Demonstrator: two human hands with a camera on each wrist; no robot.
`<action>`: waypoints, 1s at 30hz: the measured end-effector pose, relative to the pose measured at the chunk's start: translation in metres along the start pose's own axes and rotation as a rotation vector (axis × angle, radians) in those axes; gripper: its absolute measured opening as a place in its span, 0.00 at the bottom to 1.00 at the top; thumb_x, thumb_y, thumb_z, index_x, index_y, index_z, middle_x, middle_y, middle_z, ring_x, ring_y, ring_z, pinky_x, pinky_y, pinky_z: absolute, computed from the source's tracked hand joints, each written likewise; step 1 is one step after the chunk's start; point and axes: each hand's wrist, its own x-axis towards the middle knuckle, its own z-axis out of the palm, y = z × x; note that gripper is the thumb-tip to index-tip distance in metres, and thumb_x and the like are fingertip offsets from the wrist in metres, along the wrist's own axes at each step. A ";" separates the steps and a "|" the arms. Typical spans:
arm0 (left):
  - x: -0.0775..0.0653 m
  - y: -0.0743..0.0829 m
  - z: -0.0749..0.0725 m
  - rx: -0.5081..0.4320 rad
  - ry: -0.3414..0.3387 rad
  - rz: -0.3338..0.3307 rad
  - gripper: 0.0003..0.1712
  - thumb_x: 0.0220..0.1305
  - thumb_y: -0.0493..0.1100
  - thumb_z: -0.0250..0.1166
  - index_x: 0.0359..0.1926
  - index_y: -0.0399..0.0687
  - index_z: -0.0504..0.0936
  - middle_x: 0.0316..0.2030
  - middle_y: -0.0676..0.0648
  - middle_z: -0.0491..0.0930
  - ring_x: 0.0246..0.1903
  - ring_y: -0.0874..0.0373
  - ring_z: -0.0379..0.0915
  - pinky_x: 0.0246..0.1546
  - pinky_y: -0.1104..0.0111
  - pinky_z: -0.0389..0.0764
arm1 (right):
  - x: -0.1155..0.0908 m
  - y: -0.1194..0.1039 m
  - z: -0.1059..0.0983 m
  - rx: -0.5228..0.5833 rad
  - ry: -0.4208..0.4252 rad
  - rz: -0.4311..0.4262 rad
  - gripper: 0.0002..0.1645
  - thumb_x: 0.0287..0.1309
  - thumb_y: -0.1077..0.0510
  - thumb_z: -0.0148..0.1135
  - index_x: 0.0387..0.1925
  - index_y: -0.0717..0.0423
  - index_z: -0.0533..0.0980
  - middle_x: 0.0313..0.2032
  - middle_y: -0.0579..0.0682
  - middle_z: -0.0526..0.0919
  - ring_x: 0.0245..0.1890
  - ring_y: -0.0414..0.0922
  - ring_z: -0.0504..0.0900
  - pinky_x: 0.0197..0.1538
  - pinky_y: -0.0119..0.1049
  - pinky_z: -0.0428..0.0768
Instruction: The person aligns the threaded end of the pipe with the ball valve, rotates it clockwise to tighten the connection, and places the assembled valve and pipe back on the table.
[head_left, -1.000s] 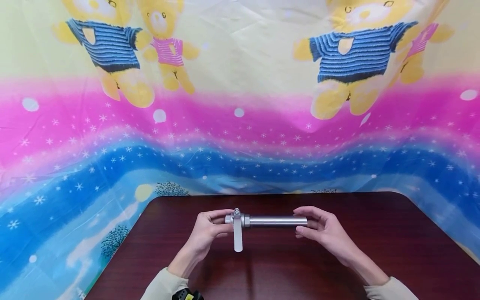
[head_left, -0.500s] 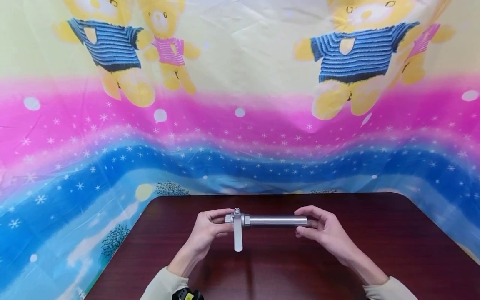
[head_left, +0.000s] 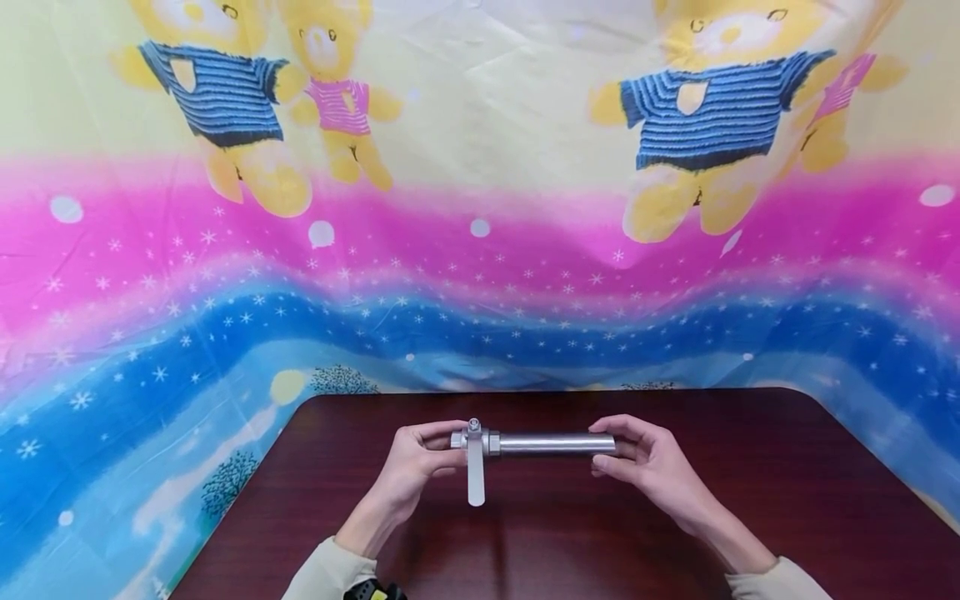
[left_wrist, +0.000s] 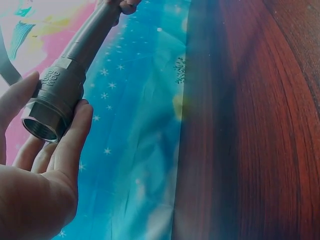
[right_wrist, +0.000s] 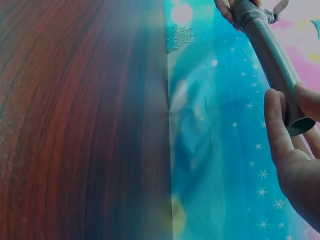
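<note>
A metal ball valve (head_left: 492,442) with a flat lever handle (head_left: 476,479) is joined to a smooth steel pipe (head_left: 555,443), and the two are held level above the table. My left hand (head_left: 405,467) grips the valve body between thumb and fingers. In the left wrist view the open threaded end of the valve body (left_wrist: 52,90) faces the camera, with raised lettering on its side. My right hand (head_left: 660,462) pinches the far end of the pipe, whose open end shows in the right wrist view. The lever points toward me.
Below the hands lies a dark red-brown wooden table (head_left: 585,533) with rounded far corners. Behind it hangs a curtain (head_left: 480,325) printed with bears and snowflakes. A black and yellow device (head_left: 375,590) sits by my left sleeve.
</note>
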 end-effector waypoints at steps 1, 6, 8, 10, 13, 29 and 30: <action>0.000 0.000 0.000 -0.001 0.000 -0.001 0.29 0.55 0.28 0.74 0.60 0.27 0.83 0.43 0.38 0.89 0.40 0.57 0.87 0.42 0.63 0.86 | 0.000 0.000 0.000 -0.012 0.006 0.010 0.23 0.66 0.68 0.70 0.60 0.70 0.76 0.50 0.62 0.85 0.40 0.55 0.90 0.47 0.46 0.88; 0.000 0.000 0.000 0.006 0.003 0.000 0.29 0.55 0.28 0.74 0.60 0.28 0.83 0.43 0.38 0.89 0.39 0.57 0.87 0.42 0.62 0.86 | 0.000 0.000 0.000 -0.016 0.009 0.041 0.23 0.70 0.65 0.67 0.62 0.71 0.76 0.49 0.65 0.85 0.38 0.56 0.90 0.47 0.47 0.88; -0.001 0.000 0.000 0.008 0.002 0.004 0.29 0.55 0.28 0.74 0.60 0.28 0.83 0.43 0.38 0.89 0.39 0.57 0.87 0.41 0.63 0.86 | 0.000 0.000 0.000 0.009 -0.008 0.029 0.25 0.68 0.67 0.68 0.63 0.71 0.74 0.53 0.67 0.81 0.39 0.56 0.90 0.46 0.50 0.88; -0.001 0.000 0.000 0.007 0.003 0.001 0.29 0.55 0.28 0.74 0.59 0.28 0.83 0.43 0.38 0.89 0.39 0.57 0.87 0.41 0.64 0.86 | -0.001 0.001 -0.001 0.027 -0.024 0.016 0.27 0.65 0.70 0.70 0.63 0.71 0.73 0.55 0.67 0.79 0.39 0.56 0.90 0.46 0.52 0.87; -0.001 -0.001 0.000 -0.001 0.005 -0.001 0.28 0.55 0.28 0.74 0.60 0.28 0.83 0.43 0.39 0.89 0.39 0.57 0.87 0.40 0.65 0.86 | 0.000 0.001 -0.001 0.019 -0.033 0.011 0.25 0.67 0.69 0.68 0.62 0.73 0.74 0.52 0.66 0.81 0.39 0.55 0.90 0.46 0.51 0.87; 0.000 0.000 0.002 0.019 -0.007 0.003 0.29 0.54 0.28 0.74 0.60 0.29 0.84 0.44 0.39 0.89 0.38 0.57 0.87 0.41 0.63 0.86 | 0.001 0.002 -0.003 0.012 -0.033 0.060 0.22 0.73 0.64 0.64 0.61 0.74 0.75 0.49 0.67 0.84 0.40 0.56 0.90 0.48 0.50 0.87; 0.000 0.000 0.002 0.018 -0.009 -0.001 0.29 0.54 0.28 0.74 0.60 0.29 0.84 0.44 0.39 0.89 0.38 0.57 0.87 0.41 0.63 0.86 | 0.001 0.002 -0.003 0.017 -0.034 0.061 0.22 0.72 0.64 0.65 0.61 0.73 0.75 0.50 0.66 0.83 0.41 0.55 0.90 0.48 0.51 0.87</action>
